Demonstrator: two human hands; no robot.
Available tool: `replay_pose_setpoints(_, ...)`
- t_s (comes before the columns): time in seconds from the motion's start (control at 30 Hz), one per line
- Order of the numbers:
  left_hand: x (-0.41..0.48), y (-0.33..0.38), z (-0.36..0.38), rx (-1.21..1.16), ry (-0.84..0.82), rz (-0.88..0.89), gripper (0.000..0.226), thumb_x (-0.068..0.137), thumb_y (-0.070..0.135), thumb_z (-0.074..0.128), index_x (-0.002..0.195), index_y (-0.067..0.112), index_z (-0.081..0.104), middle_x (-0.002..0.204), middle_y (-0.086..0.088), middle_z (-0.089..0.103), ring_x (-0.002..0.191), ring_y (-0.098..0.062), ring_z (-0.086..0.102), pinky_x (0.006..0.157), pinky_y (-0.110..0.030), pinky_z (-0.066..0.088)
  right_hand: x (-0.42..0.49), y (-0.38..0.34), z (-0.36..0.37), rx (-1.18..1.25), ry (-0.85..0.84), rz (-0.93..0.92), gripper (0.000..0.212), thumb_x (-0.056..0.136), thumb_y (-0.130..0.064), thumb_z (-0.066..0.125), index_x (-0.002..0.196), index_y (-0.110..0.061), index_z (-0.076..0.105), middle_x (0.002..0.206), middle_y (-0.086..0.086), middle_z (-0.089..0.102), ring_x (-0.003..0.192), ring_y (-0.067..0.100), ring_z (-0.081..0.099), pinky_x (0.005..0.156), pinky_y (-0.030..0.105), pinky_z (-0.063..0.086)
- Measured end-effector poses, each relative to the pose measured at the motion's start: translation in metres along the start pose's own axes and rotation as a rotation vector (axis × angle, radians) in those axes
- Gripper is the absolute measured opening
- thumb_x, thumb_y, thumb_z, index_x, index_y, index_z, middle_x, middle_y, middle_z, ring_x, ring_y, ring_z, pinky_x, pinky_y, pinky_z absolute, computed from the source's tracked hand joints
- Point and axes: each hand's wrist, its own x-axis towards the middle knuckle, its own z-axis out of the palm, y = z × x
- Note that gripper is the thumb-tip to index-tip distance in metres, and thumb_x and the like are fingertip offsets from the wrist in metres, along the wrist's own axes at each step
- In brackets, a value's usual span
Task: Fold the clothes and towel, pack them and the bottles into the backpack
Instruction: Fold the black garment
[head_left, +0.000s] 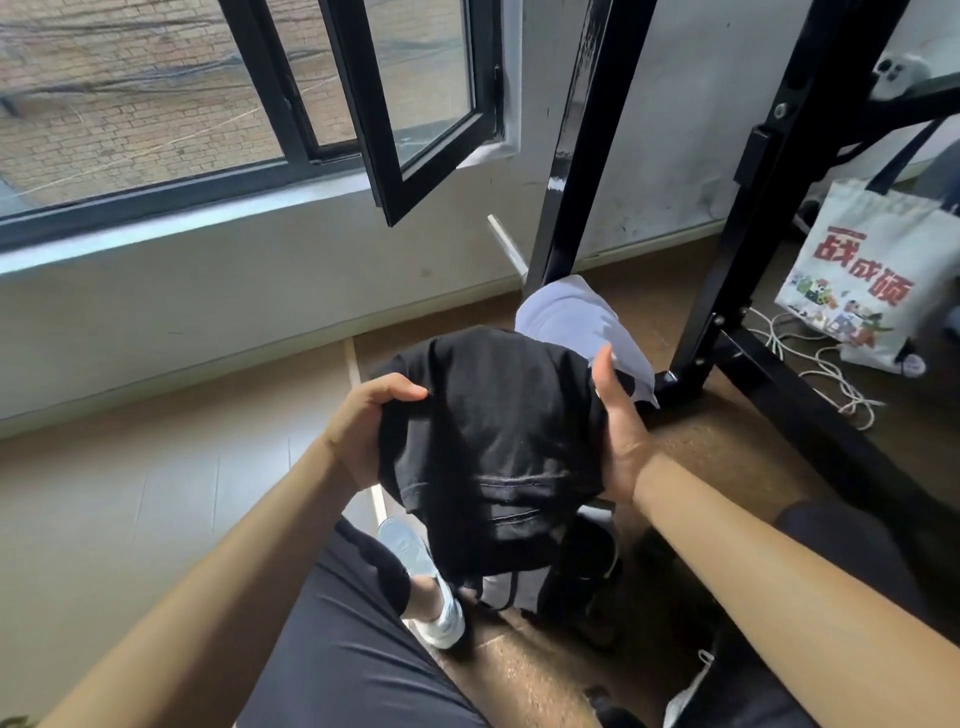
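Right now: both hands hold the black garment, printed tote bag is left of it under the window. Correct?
One slip: the printed tote bag is on the right, beside the black frame, not under the window. The left hand and right hand do both hold the black garment. The head view shows it.

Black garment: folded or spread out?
Folded, loosely. The black garment is a compact bundle held between the left hand and right hand, with stacked hem layers showing near its lower edge.

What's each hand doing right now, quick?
Left hand: fingers curled over the black garment, gripping it.
Right hand: thumb up against the same garment, fingers hidden behind it; grip cannot be told.
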Motion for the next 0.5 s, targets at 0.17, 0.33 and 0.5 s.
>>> replay_pose_setpoints(0.17, 0.001, 0.006, -0.015, 0.186, 0.083, -0.077, 0.022, 0.065, 0.026, 0.075, 0.074, 0.007, 0.081, 0.081, -0.013, 0.077, 0.069, -0.023, 0.075, 0.074, -0.031, 0.057, 0.008, -0.009, -0.009, -0.324, -0.067, -0.036, 0.028, 0.099, -0.027, 0.058, 0.118, -0.014, 0.075, 0.125, 0.01, 0.071, 0.115, 0.027, 0.068, 0.103, 0.043, 0.05)
replay_pose_setpoints(0.33, 0.007, 0.009, -0.027, 0.516, 0.075, 0.092, 0.054, 0.066, 0.001, 0.09, 0.117, 0.004, 0.069, 0.108, -0.02, 0.075, 0.09, -0.027, 0.077, 0.07, -0.03, 0.062, 0.018, -0.016, -0.001, -0.571, -0.028, -0.181, 0.031, 0.097, -0.004, 0.064, 0.128, -0.005, 0.065, 0.123, 0.011, 0.072, 0.115, 0.026, 0.069, 0.098, 0.039, 0.055)
replay_pose_setpoints(0.5, 0.008, 0.032, -0.037, 0.509, 0.065, 0.458, 0.035, 0.077, -0.005, 0.071, 0.113, -0.002, 0.07, 0.108, -0.017, 0.076, 0.097, -0.028, 0.074, 0.082, -0.037, 0.06, 0.026, -0.033, 0.003, -0.392, 0.081, -0.317, 0.026, 0.094, 0.005, 0.062, 0.116, -0.009, 0.068, 0.105, 0.006, 0.078, 0.103, 0.028, 0.072, 0.083, 0.033, 0.061)
